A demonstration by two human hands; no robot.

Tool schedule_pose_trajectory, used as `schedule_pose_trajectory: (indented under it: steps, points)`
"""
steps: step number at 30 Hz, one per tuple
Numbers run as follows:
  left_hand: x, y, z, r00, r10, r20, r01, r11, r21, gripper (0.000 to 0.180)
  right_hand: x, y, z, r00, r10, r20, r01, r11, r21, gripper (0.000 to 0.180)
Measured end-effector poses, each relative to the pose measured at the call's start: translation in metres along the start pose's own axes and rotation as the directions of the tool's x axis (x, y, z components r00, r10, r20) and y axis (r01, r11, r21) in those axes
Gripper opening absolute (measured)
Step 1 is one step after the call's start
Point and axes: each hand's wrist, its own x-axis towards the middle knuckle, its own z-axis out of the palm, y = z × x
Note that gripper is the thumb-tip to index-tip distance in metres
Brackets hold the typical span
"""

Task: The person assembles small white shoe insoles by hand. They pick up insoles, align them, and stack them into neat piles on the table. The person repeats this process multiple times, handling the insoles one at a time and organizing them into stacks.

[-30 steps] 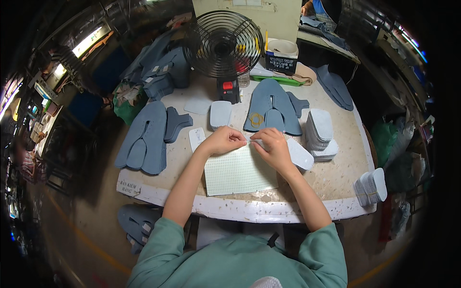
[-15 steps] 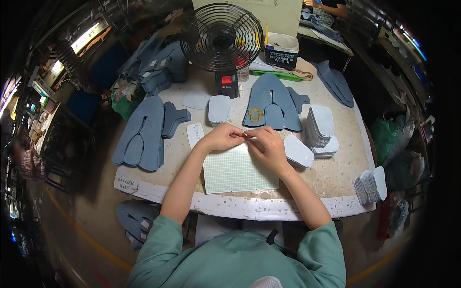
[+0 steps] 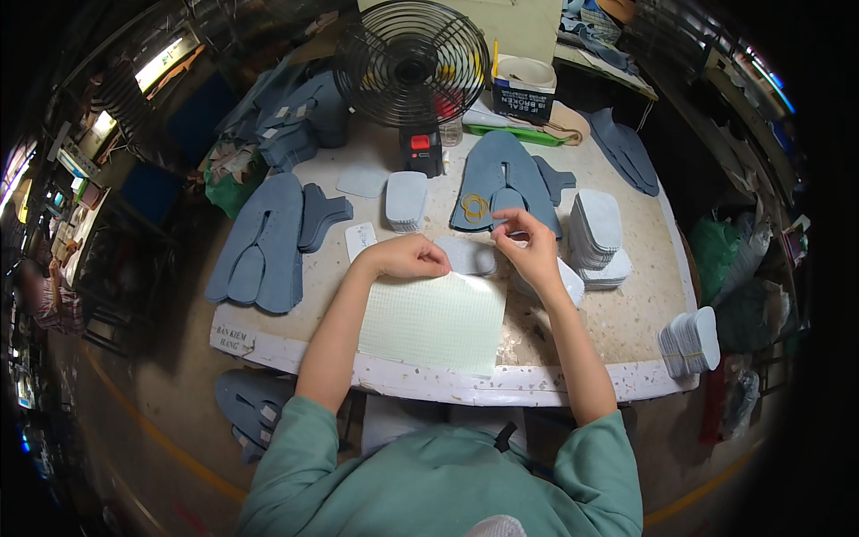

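Pinching the top edge of the pale gridded sheet (image 3: 434,327): that's the left hand (image 3: 407,257), fingers curled in, thumb and fingertips together at the edge. Sheet lies flat-ish on the table (image 3: 626,331), body side of that hand, hanging toward the forearm from the pinch. Its lower edge reaches the table's front strip.

Right hand (image 3: 539,258) is off the sheet, up past its top right corner. Thumb and index bent toward each other, other fingers curled. Can't tell from here if the tips meet or hold something tiny.

Grey pad (image 3: 467,256) sits between the two hands, just past the sheet's top edge, near the left fingertips. Low pad stack (image 3: 571,285) partly hidden by the right wrist. Tall pad stack (image 3: 598,224) just right of that.

Beyond the right fingers: blue cutouts (image 3: 483,166) with yellow rubber bands (image 3: 472,208) lying on top. White card (image 3: 360,240) near the left hand, on its outer side. Second blue pile (image 3: 246,277) further left. Black fan (image 3: 413,72) stands at the back, plus a black tub (image 3: 523,100).
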Motion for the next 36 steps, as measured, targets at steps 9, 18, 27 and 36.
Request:
schedule_pose_trajectory:
  steps: [9, 18, 27, 36]
  points:
    - [0.023, 0.004, 0.024, 0.872, 0.238, -0.428, -0.134, 0.957, 0.258, 0.037, -0.009, 0.019, 0.014, 0.955, -0.218, 0.202, 0.293, 0.804, -0.518, 0.007]
    - [0.028, -0.005, 0.037, 0.866, 0.326, -0.379, -0.135, 0.882, 0.452, 0.051, -0.007, 0.024, 0.026, 0.944, -0.327, 0.037, 0.249, 0.638, -0.729, 0.001]
    - [0.025, 0.001, 0.030, 0.886, 0.299, -0.356, -0.154, 0.911, 0.382, 0.037, -0.017, 0.024, 0.028, 0.968, -0.220, 0.121, 0.248, 0.760, -0.601, 0.003]
    - [0.028, 0.002, 0.033, 0.799, 0.363, -0.479, -0.186, 0.908, 0.376, 0.036, -0.013, 0.021, 0.019, 0.978, -0.206, -0.022, 0.164, 0.836, -0.524, 0.020]
